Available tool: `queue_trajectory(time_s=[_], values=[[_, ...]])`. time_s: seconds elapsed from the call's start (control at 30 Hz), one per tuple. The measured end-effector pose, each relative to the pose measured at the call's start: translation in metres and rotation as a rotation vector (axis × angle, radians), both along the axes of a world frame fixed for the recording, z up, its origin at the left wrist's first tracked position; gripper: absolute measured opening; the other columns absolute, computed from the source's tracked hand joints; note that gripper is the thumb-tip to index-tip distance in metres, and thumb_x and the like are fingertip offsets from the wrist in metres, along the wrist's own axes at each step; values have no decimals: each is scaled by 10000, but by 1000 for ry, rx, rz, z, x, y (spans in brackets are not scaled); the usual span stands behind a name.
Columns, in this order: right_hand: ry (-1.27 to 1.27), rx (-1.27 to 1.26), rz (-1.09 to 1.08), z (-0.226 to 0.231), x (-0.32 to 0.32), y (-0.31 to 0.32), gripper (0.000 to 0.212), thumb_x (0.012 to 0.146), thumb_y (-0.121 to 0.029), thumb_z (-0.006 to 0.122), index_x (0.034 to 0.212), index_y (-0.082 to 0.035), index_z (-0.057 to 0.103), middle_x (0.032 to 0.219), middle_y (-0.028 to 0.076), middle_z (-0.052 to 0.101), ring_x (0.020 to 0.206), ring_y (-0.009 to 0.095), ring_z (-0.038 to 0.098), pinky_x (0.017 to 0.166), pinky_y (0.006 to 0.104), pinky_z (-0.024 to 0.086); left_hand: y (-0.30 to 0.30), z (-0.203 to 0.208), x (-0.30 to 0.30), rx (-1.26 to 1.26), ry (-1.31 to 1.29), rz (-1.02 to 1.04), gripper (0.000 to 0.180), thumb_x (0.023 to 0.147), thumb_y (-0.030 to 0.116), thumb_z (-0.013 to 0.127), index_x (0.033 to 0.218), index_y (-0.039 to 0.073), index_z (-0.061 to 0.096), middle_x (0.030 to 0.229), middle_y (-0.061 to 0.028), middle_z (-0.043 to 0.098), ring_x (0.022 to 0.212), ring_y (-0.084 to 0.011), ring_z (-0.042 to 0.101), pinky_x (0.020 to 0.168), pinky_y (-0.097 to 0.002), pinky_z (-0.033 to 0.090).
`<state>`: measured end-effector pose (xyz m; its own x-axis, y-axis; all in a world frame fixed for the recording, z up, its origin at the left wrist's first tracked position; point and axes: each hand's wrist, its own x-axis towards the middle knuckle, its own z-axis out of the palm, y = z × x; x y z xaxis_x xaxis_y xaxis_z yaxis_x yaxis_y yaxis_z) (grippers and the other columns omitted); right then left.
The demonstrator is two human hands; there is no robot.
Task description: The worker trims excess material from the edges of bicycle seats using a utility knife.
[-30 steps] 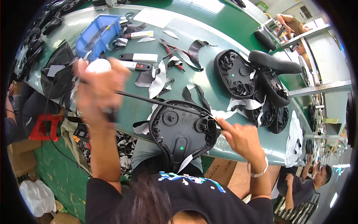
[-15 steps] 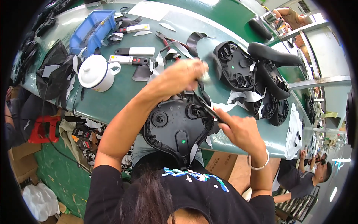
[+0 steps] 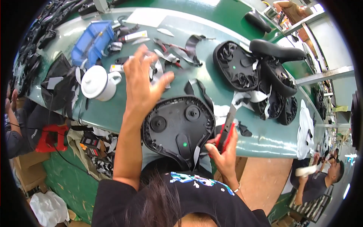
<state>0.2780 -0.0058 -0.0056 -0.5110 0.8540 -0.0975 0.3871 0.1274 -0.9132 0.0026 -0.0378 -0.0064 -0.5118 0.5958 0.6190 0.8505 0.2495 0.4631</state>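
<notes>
Saddle (image 3: 172,132), black, underside up over the person's lap, between the forearms. Left hand (image 3: 145,81) raised near its far left edge, fingers spread, thumb out. Right hand (image 3: 226,156) just beside its right edge, fingers wrapped around utility knife (image 3: 225,138), red/black, blade pointing away. Green dot (image 3: 185,145) on the saddle's underside.

The black bike seat (image 3: 170,130) is upside down at the near edge of the table (image 3: 274,138), wide end pointing away. Its bottom has two round bumps and a little green dot. The red and black knife (image 3: 226,133) is held slanted just right of it, silver blade out.
</notes>
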Motion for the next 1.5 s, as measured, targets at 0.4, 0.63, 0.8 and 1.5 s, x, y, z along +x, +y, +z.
queue_trajectory(time_s=[0.4,0.63,0.8,1.5], values=[[413,362,-182,66,-59,151,362,862,-102,648,1177,-34,483,822,25,529,551,52,502,452,191,419,57,-2,-44,409,-1385,-145,363,928,380,575,1014,28,561,853,-40,608,773,-113,561,698,-260,467],[557,161,-88,55,-191,349,384,787,-104,681,1128,5,539,672,-2,512,534,101,514,464,247,438,118,-61,27,23,-265,-523,116,815,140,657,860,42,616,867,-115,602,807,-303,592,749,-377,448],[427,83,-470,-24,-247,531,386,704,-53,719,1054,-30,559,772,40,573,614,162,570,578,323,495,112,-61,22,-67,-458,-610,94,814,115,652,841,42,599,814,-80,598,763,-267,573,675,-373,408],[326,224,305,70,-205,336,266,811,-174,684,1055,-94,617,863,27,553,746,168,587,635,333,514,108,-64,24,171,-924,-482,278,893,241,625,1072,33,576,983,-82,611,819,-177,594,762,-301,460]])
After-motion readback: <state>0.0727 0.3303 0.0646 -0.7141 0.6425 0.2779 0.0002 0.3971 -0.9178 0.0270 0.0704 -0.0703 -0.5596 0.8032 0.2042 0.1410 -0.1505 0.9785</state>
